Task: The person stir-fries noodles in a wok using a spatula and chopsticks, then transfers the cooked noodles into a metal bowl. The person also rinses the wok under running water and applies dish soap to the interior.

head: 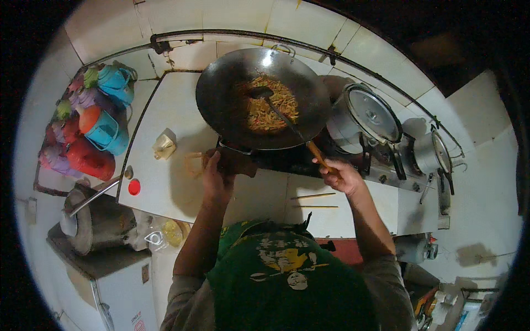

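Observation:
A large dark metal wok (223, 95) stands on the stove in front of me, tilted towards me. Shredded food (271, 109) in thin yellowish strips lies in its bowl. My right hand (341, 176) is closed around the wooden handle of a long metal ladle (281, 113), whose dark head rests over the food. Near the wok's front left rim, my left hand (217, 180) grips a brown folded pad (240, 161), perhaps cloth or card. The loop handle (235, 147) shows just above that pad; whether they touch, I cannot tell.
Lidded pressure cookers (348, 124) (426, 153) stand to the right along the stove (383, 178). Two chopsticks (314, 201) lie on the tiled counter (256, 194). Leftward are a crumpled yellowish packet (164, 145), a red disc (134, 187) and several coloured thermoses (91, 161). A metal rail (256, 34) runs behind.

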`<state>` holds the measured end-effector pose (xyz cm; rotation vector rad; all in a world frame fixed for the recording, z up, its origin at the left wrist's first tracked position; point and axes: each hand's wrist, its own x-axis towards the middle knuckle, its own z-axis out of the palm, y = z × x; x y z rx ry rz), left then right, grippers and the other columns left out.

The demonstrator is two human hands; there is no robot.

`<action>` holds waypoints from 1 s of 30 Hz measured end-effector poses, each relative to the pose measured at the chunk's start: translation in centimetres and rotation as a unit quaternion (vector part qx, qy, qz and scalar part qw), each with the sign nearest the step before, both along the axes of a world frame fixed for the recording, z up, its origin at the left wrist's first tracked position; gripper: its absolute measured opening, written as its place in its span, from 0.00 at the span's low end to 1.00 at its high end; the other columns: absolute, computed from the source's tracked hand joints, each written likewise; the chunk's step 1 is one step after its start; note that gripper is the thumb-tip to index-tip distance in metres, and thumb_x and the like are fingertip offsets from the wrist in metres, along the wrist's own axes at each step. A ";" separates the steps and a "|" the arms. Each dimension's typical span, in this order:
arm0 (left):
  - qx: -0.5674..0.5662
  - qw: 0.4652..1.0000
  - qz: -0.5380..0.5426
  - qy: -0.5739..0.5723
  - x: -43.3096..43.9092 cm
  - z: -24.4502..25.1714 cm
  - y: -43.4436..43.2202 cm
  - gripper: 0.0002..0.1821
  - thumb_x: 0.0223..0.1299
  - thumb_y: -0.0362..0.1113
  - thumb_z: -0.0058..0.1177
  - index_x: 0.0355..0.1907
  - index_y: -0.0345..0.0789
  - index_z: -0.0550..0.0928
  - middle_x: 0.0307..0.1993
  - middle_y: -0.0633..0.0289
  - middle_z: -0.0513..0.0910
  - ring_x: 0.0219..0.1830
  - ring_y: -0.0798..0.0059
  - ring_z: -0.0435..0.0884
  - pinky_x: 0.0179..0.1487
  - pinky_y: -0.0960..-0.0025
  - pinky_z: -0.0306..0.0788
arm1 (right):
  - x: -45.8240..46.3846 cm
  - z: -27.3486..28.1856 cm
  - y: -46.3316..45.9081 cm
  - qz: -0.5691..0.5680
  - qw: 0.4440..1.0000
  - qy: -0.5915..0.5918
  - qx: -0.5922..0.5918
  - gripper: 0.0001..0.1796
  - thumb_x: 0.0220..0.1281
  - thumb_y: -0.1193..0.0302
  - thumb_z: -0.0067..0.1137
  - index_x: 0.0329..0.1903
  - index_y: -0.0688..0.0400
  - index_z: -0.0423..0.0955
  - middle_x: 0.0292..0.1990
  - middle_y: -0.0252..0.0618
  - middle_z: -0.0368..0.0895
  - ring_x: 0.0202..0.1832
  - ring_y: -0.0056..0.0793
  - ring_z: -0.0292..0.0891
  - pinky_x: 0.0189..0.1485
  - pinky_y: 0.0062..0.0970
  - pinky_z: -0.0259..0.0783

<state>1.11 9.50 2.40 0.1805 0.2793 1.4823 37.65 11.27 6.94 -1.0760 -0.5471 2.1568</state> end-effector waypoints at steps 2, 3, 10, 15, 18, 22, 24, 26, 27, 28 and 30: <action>0.088 0.982 -0.064 -0.152 -0.8 -3.7 1.0 0.27 0.65 0.56 0.48 0.57 0.38 0.72 0.51 0.60 0.79 0.50 0.65 0.79 0.47 0.61 0.78 | -0.9 3.6 1.8 0.040 0.996 -0.082 0.011 0.16 0.66 0.68 0.57 0.53 0.62 0.73 0.26 0.32 0.69 0.15 0.13 0.51 0.14 0.14 0.47; 0.095 0.978 -0.075 -0.168 -1.0 -4.6 1.3 0.27 0.65 0.56 0.48 0.57 0.38 0.72 0.51 0.61 0.79 0.51 0.66 0.79 0.47 0.62 0.77 | -1.4 7.5 2.4 0.081 0.982 -0.164 0.044 0.16 0.64 0.69 0.58 0.51 0.63 0.74 0.24 0.32 0.69 0.15 0.13 0.53 0.14 0.15 0.48; -0.031 0.998 0.009 0.045 -0.5 -6.2 1.5 0.26 0.65 0.48 0.52 0.61 0.39 0.70 0.52 0.63 0.79 0.52 0.68 0.78 0.47 0.64 0.76 | -2.2 25.2 5.5 0.323 0.371 -0.768 0.411 0.16 0.55 0.74 0.59 0.47 0.61 0.71 0.35 0.41 0.80 0.37 0.32 0.76 0.39 0.31 0.71; 0.059 0.998 0.012 -0.035 1.0 -4.2 2.0 0.20 0.69 0.38 0.49 0.61 0.39 0.68 0.51 0.60 0.78 0.50 0.66 0.79 0.45 0.62 0.78 | -3.1 31.6 7.6 0.384 0.203 -0.822 0.368 0.17 0.48 0.68 0.65 0.42 0.56 0.74 0.35 0.45 0.80 0.42 0.45 0.78 0.45 0.42 0.72; 0.078 0.987 -0.028 -0.140 0.5 -6.1 3.0 0.18 0.71 0.36 0.45 0.61 0.38 0.67 0.51 0.59 0.78 0.50 0.64 0.80 0.45 0.60 0.79 | -3.0 31.3 9.9 0.398 0.174 -0.821 0.370 0.17 0.47 0.66 0.65 0.41 0.56 0.75 0.35 0.44 0.79 0.43 0.44 0.77 0.46 0.42 0.72; -0.009 0.991 0.072 0.112 1.7 -2.7 2.8 0.18 0.72 0.37 0.44 0.61 0.38 0.68 0.50 0.57 0.80 0.48 0.63 0.82 0.39 0.61 0.80 | 2.8 22.8 15.0 0.385 0.432 -0.778 0.244 0.22 0.59 0.53 0.60 0.45 0.58 0.80 0.35 0.44 0.83 0.37 0.36 0.78 0.42 0.38 0.72; -0.010 0.993 0.034 0.110 2.4 -2.0 2.6 0.18 0.72 0.38 0.45 0.61 0.38 0.68 0.48 0.57 0.81 0.45 0.63 0.83 0.34 0.62 0.79 | 6.7 16.7 15.8 0.387 0.481 -0.726 0.304 0.22 0.64 0.53 0.56 0.45 0.59 0.80 0.33 0.46 0.81 0.38 0.35 0.75 0.45 0.34 0.71; -0.023 0.992 -0.009 0.125 0.0 -3.1 2.4 0.19 0.71 0.39 0.46 0.61 0.38 0.68 0.46 0.57 0.82 0.41 0.63 0.84 0.29 0.63 0.79 | -2.0 13.7 14.5 0.334 0.331 -0.802 0.369 0.24 0.68 0.50 0.47 0.50 0.57 0.79 0.38 0.49 0.83 0.45 0.47 0.79 0.49 0.39 0.73; -0.005 0.992 -0.004 0.123 0.2 -3.4 2.8 0.19 0.71 0.40 0.47 0.61 0.38 0.68 0.45 0.58 0.82 0.40 0.63 0.84 0.28 0.63 0.78 | -1.3 13.8 14.7 0.313 0.301 -0.811 0.392 0.23 0.68 0.52 0.46 0.50 0.56 0.79 0.39 0.48 0.83 0.45 0.48 0.79 0.48 0.40 0.74; 0.008 0.992 -0.003 0.127 0.5 -3.9 2.9 0.20 0.70 0.40 0.47 0.61 0.38 0.68 0.45 0.58 0.82 0.39 0.63 0.84 0.27 0.64 0.78 | -0.4 12.8 14.6 0.293 0.277 -0.818 0.411 0.23 0.69 0.53 0.46 0.51 0.56 0.78 0.40 0.48 0.83 0.44 0.48 0.80 0.47 0.42 0.74; 0.032 0.989 0.007 0.143 1.1 -3.6 2.8 0.20 0.70 0.41 0.48 0.61 0.38 0.68 0.44 0.58 0.82 0.38 0.63 0.84 0.27 0.64 0.78 | -0.6 13.1 14.3 0.369 0.102 -0.846 0.371 0.19 0.69 0.58 0.45 0.52 0.54 0.76 0.38 0.47 0.83 0.38 0.47 0.81 0.42 0.43 0.76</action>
